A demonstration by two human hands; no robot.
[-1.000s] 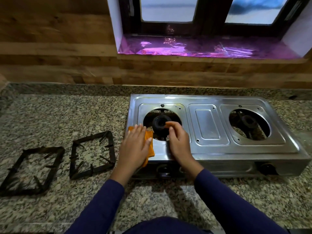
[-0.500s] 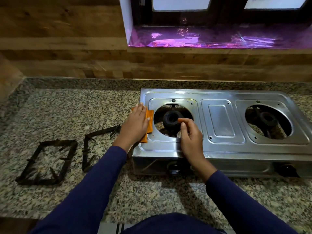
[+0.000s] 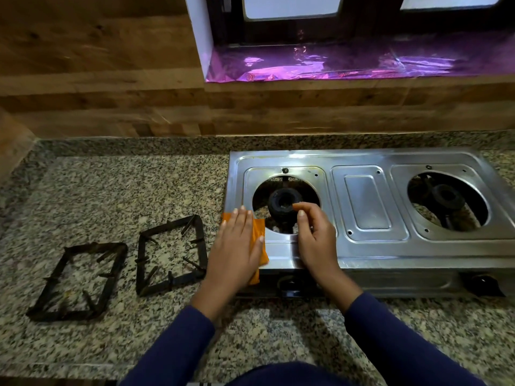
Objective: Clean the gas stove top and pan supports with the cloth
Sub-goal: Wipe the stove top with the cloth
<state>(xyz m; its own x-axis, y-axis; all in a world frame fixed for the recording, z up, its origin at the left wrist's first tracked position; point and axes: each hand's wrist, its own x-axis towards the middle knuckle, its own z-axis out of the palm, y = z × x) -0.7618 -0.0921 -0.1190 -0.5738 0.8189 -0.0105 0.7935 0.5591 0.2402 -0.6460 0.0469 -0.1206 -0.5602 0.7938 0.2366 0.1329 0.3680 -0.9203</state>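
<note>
A steel two-burner gas stove (image 3: pixel 370 201) sits on the granite counter, both pan supports taken off. My left hand (image 3: pixel 237 246) lies flat on an orange cloth (image 3: pixel 258 228), pressing it onto the stove's front-left corner. My right hand (image 3: pixel 313 232) rests on the front rim of the left burner opening, fingers curled, the index finger touching the black left burner (image 3: pixel 282 200). One black pan support (image 3: pixel 171 254) lies on the counter just left of the stove, the other pan support (image 3: pixel 80 280) farther left.
The right burner (image 3: pixel 447 199) stands open in its hole. Two black knobs (image 3: pixel 289 285) (image 3: pixel 482 282) sit on the stove's front face. A wooden wall (image 3: pixel 111 107) backs the counter, with a purple-foil window sill (image 3: pixel 348 62) above. The granite counter (image 3: pixel 111 190) stretches left.
My left hand with the cloth slid up the stove's left edge, then back toward the front-left corner. My right hand stayed at the left burner. The view shifted left.
</note>
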